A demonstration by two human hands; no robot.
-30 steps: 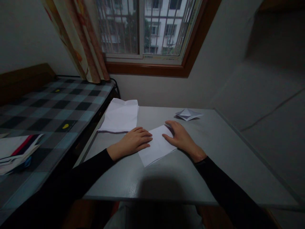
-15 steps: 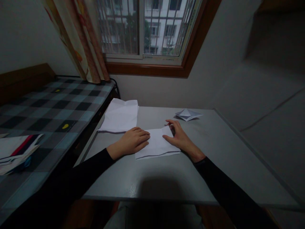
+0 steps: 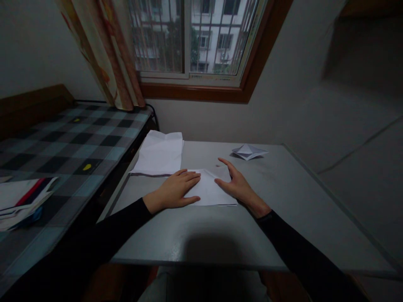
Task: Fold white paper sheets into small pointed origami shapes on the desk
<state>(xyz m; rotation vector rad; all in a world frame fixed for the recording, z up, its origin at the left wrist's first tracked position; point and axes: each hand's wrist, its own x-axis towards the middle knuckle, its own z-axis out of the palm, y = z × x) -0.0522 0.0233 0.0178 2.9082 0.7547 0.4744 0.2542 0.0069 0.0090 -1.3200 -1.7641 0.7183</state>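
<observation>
A folded sheet of white paper [image 3: 210, 188] lies on the table in front of me. Flat over its left part rests my left hand [image 3: 179, 188], fingers stretched out and thumb spread apart. At the paper's right edge is my right hand [image 3: 237, 180], its thumb touching the sheet and its index finger extended past the far corner, with a wide gap between them. Beyond my right hand sits a folded paper boat [image 3: 248, 151]. A stack of white paper [image 3: 159, 153] lies at the table's far left corner.
The grey-white table [image 3: 201, 235] stands against the wall below a barred window [image 3: 189, 37]. Left of it is a bed with a checked cover [image 3: 103, 136], holding some folded cloth or papers [image 3: 23, 199]. A patterned curtain [image 3: 107, 54] hangs by the window.
My left hand has spread its thumb and pressed flatter, a little nearer to me. The paper's near edge now lies flatter. My right hand has barely moved, its fingers slightly straighter.
</observation>
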